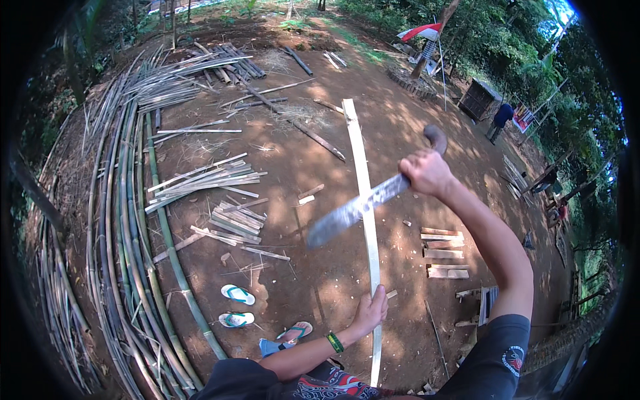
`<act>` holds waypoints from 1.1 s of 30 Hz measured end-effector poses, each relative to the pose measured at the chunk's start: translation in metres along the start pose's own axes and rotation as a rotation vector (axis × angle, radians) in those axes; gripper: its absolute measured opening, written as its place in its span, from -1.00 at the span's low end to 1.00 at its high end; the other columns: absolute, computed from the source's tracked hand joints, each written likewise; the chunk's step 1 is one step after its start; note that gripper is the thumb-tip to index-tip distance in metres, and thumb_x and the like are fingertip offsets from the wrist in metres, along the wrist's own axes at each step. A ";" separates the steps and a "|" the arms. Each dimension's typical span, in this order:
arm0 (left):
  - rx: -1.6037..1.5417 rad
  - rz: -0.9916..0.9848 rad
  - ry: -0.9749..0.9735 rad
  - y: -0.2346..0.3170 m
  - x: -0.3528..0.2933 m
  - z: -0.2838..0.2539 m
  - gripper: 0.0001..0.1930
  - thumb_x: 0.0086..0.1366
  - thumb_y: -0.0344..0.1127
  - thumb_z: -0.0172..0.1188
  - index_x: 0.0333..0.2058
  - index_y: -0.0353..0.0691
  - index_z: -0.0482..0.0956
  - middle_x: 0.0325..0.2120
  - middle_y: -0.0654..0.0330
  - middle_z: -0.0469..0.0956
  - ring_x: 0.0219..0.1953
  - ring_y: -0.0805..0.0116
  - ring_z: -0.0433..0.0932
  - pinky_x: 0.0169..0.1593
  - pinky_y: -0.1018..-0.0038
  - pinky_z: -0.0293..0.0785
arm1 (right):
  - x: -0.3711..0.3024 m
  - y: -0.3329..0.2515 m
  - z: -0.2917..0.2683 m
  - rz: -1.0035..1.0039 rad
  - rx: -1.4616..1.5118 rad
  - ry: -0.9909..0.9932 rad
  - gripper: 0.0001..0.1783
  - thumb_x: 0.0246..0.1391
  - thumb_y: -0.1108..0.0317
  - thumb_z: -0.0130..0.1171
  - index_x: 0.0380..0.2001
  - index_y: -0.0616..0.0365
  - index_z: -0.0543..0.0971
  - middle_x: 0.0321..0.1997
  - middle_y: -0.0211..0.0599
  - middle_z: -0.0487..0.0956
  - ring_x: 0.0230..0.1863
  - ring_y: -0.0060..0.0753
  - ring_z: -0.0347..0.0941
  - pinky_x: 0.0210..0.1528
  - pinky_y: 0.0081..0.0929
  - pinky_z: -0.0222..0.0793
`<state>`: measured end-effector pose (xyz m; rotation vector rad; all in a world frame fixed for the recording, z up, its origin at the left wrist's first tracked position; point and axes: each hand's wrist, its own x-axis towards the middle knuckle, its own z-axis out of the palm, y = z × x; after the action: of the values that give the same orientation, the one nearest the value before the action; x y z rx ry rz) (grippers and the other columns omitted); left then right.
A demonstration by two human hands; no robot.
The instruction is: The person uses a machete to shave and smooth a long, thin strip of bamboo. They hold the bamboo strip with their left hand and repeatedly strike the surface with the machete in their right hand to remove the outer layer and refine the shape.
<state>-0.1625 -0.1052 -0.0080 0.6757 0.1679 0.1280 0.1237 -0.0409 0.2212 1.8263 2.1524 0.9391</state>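
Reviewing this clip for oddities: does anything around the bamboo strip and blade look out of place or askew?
Nothing looks damaged. The right hand holds a raised machete over the long bamboo strip gripped by the left hand. A pair of sandals lies loose beside the bamboo poles.

Dirt ground (320, 167) bears bamboo poles (127, 220), 2 sandals (237, 307).

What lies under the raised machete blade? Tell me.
Under the machete blade runs the long pale bamboo strip, held by the left hand, over bare dirt ground. The blade hides a short stretch of it.
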 end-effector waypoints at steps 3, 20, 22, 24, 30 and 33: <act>-0.191 -0.072 -0.096 0.027 0.013 0.014 -0.55 0.55 0.05 -0.26 -0.52 -0.04 0.15 -0.73 0.44 0.05 -0.75 0.60 0.01 -0.66 0.56 -0.06 | 0.035 0.054 -0.005 0.522 -0.218 -0.158 -0.81 0.01 0.26 0.10 -0.51 0.14 0.54 -0.62 -0.09 0.56 -0.57 -0.03 0.57 -0.51 -0.13 0.49; -0.170 -0.197 -0.075 -0.023 -0.001 -0.033 -0.52 0.52 0.16 -0.34 -0.39 -0.11 0.24 -0.69 0.39 0.11 -0.70 0.58 0.06 -0.61 0.58 0.06 | 0.034 0.042 0.004 0.885 -0.006 -0.025 -0.77 -0.01 0.22 0.16 -0.48 0.14 0.67 -0.50 0.02 0.62 -0.43 0.10 0.59 -0.31 -0.06 0.51; -0.082 -0.024 0.008 -0.013 0.009 -0.028 -0.52 0.52 0.15 -0.35 -0.37 -0.12 0.25 -0.67 0.38 0.12 -0.68 0.57 0.08 -0.59 0.58 0.09 | 0.022 0.002 0.006 0.714 0.079 -0.049 -0.83 -0.07 0.25 0.18 -0.52 0.10 0.63 -0.57 -0.08 0.60 -0.50 0.03 0.57 -0.39 -0.08 0.49; -0.047 0.050 0.018 -0.010 0.014 -0.031 -0.52 0.53 0.14 -0.36 -0.38 -0.12 0.24 -0.65 0.35 0.13 -0.65 0.56 0.11 -0.55 0.59 0.14 | -0.003 -0.040 0.009 0.535 0.157 -0.111 -0.85 -0.12 0.26 0.20 -0.58 0.08 0.53 -0.65 -0.17 0.54 -0.57 -0.04 0.54 -0.47 -0.11 0.46; -0.149 -0.134 -0.058 -0.002 0.018 -0.047 -0.52 0.52 0.15 -0.34 -0.46 -0.08 0.16 -0.70 0.39 0.05 -0.70 0.57 0.00 -0.62 0.57 0.01 | -0.059 -0.139 0.026 -0.066 0.268 -0.212 -0.78 -0.17 0.19 0.22 -0.65 0.03 0.44 -0.70 -0.36 0.48 -0.56 -0.24 0.55 -0.44 -0.28 0.47; -0.165 -0.091 -0.117 -0.010 0.006 -0.036 -0.52 0.52 0.14 -0.31 -0.48 -0.07 0.15 -0.71 0.41 0.01 -0.71 0.58 -0.04 -0.64 0.56 -0.06 | -0.040 -0.059 0.043 -0.008 0.120 -0.141 -0.81 -0.12 0.23 0.17 -0.65 0.04 0.45 -0.69 -0.30 0.50 -0.56 -0.23 0.56 -0.46 -0.26 0.48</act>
<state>-0.1626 -0.0898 -0.0422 0.5083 0.0748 0.0144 0.1056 -0.0664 0.1439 1.8743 2.1696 0.6704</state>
